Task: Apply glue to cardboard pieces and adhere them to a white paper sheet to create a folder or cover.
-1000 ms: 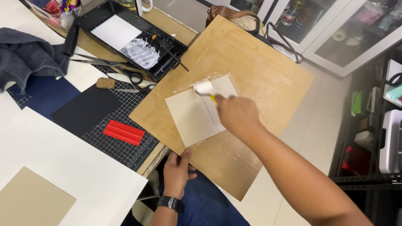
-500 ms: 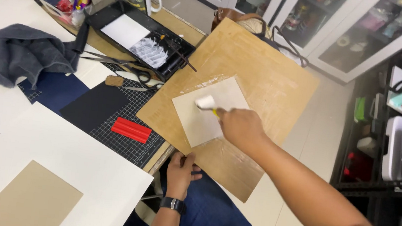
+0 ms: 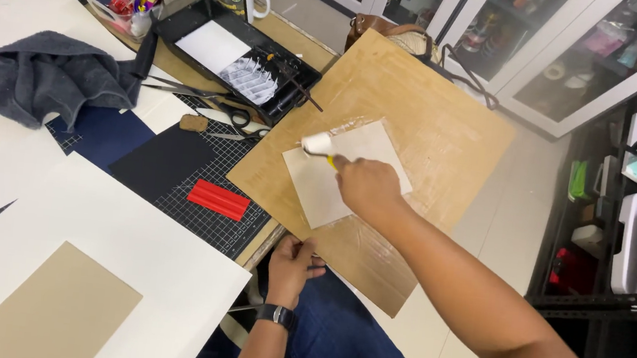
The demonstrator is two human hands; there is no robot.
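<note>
Head view, items as I log them: left hand [image 3: 295, 266], fingers curled on the near edge of the wooden board [image 3: 419, 119]; right hand [image 3: 365, 188] beyond it, grasping a small roller [image 3: 316, 144] pressed on the pale sheet [image 3: 334, 181]; black tray [image 3: 229, 55] farther left.

Tabletop [image 3: 268, 241] under a gridded cutting mat [image 3: 204, 214]. On it: wooden board [image 3: 434, 128] at 1 o'clock, overhanging the edge; black tray [image 3: 193, 20] at 12; grey towel [image 3: 53, 76] at 10; scissors [image 3: 234, 119], red block [image 3: 219, 199] near centre; white sheet [image 3: 129, 254] with tan card [image 3: 56, 309] at 7.
</note>
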